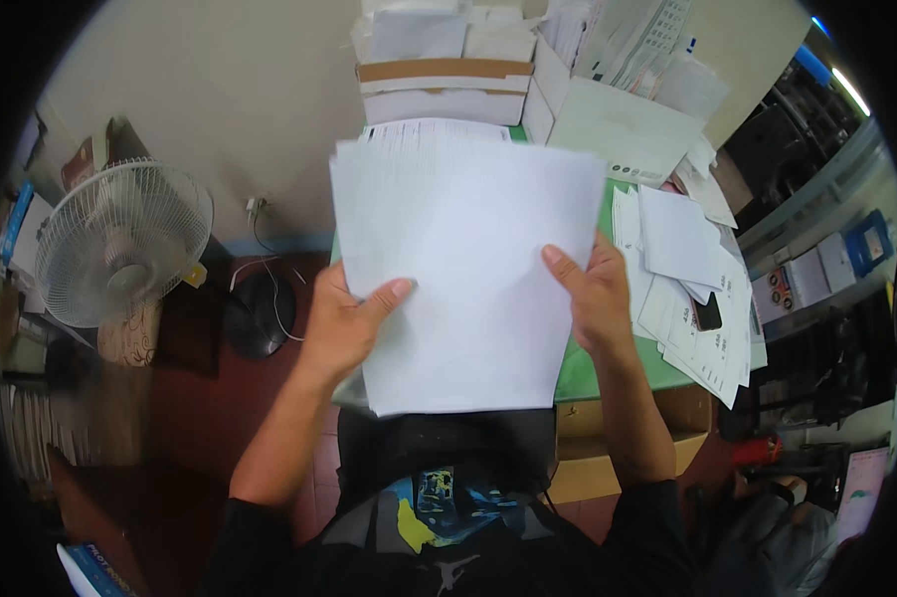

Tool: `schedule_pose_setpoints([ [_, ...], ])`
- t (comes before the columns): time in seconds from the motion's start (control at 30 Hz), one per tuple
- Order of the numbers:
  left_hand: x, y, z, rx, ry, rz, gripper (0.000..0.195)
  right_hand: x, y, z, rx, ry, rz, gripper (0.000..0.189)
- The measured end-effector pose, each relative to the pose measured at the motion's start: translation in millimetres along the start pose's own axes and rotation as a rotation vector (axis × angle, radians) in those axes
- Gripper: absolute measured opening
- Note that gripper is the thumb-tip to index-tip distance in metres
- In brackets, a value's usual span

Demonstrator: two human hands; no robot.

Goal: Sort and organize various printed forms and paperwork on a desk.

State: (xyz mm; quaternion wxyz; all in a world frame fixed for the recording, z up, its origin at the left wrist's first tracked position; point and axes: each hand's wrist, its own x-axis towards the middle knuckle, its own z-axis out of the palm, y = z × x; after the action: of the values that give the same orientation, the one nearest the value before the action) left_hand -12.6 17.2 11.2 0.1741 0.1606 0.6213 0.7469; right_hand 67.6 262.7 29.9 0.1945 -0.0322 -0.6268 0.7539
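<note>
A stack of white paper sheets is held up in front of me, its top edges slightly uneven. My left hand grips the left edge with the thumb on the front face. On the right edge, my right hand holds the same sheets, thumb also on the front. The fingers behind the paper are partly hidden. Beyond the stack's top edge, a printed sheet shows on the green tabletop.
Paper-filled cardboard boxes stand at the table's back. Printed papers, folded white sheets and a dark phone-like object lie on the right. A fan stands left. An open drawer is below the table.
</note>
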Motion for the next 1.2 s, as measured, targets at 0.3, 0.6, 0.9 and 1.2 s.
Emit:
schedule_pose_setpoints([
  [0.3,26.4,47.7,23.2,0.08,0.02,0.451,0.037,13.3,-21.6,-3.4,-0.257,-0.005,-0.454,0.044],
  [0.6,57.1,48.0,10.0,0.081,-0.071,0.29,0.049,33.2,-78.8,-3.2,-0.583,0.092,-0.819,0.064],
  [0.9,62.0,75.7,15.1,-0.107,0.0,0.352,0.048,38.4,-111.4,-4.9,-0.951,-0.031,-0.828,0.036],
  [1.2,51.9,78.4,19.5,0.211,-0.023,0.461,0.046,35.3,-119.9,-4.2,-0.873,-0.139,-0.867,0.029],
])
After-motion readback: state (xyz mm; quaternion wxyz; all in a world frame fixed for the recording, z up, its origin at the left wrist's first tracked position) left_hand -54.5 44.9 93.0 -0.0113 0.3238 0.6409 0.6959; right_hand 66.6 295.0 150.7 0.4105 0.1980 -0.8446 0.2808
